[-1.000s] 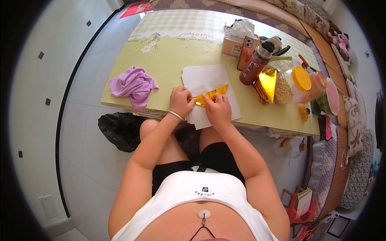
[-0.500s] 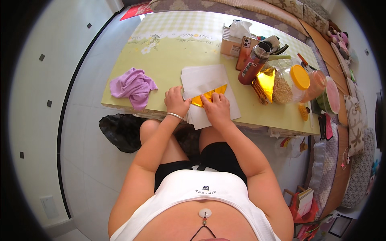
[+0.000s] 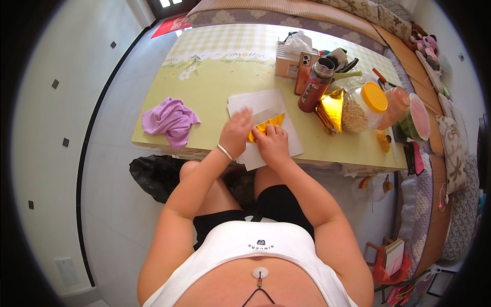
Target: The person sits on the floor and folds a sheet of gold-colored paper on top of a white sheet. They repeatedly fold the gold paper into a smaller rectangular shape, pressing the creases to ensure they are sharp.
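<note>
A sheet of shiny gold foil paper point(image 3: 273, 122), folded to a slanting edge with a paler strip along its upper side, lies on a stack of white paper point(image 3: 292, 140) at the table's near side. My right hand point(image 3: 274, 147) is closed at the foil's lower edge, its fingertips holding it down. To the left, over the white sheets, my left hand point(image 3: 237, 134) is raised a little, fingers stretched and blurred by motion. Nothing shows in it. A bangle circles that wrist. What lies under both palms is hidden.
A lilac cloth point(image 3: 170, 122) lies left on the table point(image 3: 215, 82). To the right stand a tissue box point(image 3: 288, 60), phone point(image 3: 305, 71), red bottle point(image 3: 314, 89), folded gold foil pieces point(image 3: 332, 110), a yellow-lidded jar point(image 3: 358, 110) and cut watermelon point(image 3: 419, 117). A black bag point(image 3: 153, 176) sits below.
My left hand has lifted off the lower left end of the foil and moved up and right. The right hand stays on the foil. The whole view has shifted slightly.
</note>
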`<state>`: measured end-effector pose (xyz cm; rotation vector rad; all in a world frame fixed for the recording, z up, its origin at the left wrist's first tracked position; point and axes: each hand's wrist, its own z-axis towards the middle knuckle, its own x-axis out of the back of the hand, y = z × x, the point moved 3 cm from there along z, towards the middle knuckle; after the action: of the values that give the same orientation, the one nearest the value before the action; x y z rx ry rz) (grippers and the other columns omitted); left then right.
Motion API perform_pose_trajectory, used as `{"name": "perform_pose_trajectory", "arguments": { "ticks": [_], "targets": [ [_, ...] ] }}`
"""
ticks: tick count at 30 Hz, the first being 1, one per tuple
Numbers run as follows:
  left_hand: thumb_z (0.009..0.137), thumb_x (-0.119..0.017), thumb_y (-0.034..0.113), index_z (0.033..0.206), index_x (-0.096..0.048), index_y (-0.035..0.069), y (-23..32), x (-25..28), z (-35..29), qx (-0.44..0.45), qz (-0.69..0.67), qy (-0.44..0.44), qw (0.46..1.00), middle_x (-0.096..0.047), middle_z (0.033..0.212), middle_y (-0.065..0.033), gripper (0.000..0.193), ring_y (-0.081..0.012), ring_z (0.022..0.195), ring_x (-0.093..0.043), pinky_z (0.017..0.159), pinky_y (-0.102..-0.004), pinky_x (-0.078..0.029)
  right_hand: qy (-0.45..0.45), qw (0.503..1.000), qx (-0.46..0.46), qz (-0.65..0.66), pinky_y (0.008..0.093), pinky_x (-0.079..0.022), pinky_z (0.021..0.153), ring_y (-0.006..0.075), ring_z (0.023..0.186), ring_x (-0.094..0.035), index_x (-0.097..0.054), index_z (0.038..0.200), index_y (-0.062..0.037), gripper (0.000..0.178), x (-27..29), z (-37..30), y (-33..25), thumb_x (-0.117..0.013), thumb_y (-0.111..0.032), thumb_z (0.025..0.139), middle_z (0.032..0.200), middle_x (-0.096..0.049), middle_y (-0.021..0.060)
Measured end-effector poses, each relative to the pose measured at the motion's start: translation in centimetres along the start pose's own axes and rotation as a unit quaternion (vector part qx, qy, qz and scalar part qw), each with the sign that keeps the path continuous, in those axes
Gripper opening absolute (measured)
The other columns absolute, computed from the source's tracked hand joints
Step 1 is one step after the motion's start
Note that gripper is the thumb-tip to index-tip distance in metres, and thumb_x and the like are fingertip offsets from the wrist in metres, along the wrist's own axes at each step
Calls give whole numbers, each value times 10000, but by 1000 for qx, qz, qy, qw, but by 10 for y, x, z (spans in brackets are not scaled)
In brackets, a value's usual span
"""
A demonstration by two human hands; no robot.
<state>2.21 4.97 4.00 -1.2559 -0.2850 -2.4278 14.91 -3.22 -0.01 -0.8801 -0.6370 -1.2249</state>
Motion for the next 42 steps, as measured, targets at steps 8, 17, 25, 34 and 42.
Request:
{"name": "perform_pose_trajectory", "arguments": {
  "ticks": [8, 17, 25, 34, 42],
  "targets": [
    [806, -646, 124, 1096, -677, -19, 25, 3, -51, 89, 19, -82, 992, -700, 1034, -179, 325, -330, 997, -674, 944, -430, -491, 23, 1000, 4, -2, 464, -401, 938, 298, 1045, -508, -718, 1168, -197, 374, -1, -3, -1, -655, -176, 800, 1047, -566, 86],
    [652, -843, 246, 1189, -644, 68, -17, -26, 13, 270, -16, -156, 950, -647, 1088, -118, 600, -329, 1122, -533, 959, -441, -426, -27, 991, -73, 105, 461, -471, 885, 336, 994, -597, -608, 1223, -112, 399, 7, 4, 14, -659, -102, 827, 1091, -607, 129],
    [786, -679, 111, 1006, -685, 36, 8, -31, 17, 157, -65, -168, 971, -684, 1014, -152, 232, -318, 980, -631, 859, -418, -522, 28, 997, -76, 17, 453, -480, 926, 310, 1095, -606, -543, 1350, -102, 459, 29, 26, 52, -562, -73, 892, 1241, -599, 124],
    [883, -547, 96, 1214, -615, -30, 30, -47, 7, 84, -22, -97, 991, -652, 1256, -195, 360, -306, 1163, -640, 944, -386, -536, -13, 993, 111, -37, 416, -327, 1156, 238, 1328, -519, -634, 1253, -105, 391, 11, 50, 67, -602, -122, 864, 1364, -602, 92],
    [884, -538, 123, 1246, -595, -64, 41, -50, -11, 89, 21, -91, 992, -617, 1306, -224, 412, -342, 1241, -587, 1035, -453, -471, -150, 973, 166, 48, 453, -260, 1203, 237, 1376, -470, -580, 1332, -81, 435, 0, 28, 79, -602, -243, 929, 1427, -560, 84]
  ]
}}
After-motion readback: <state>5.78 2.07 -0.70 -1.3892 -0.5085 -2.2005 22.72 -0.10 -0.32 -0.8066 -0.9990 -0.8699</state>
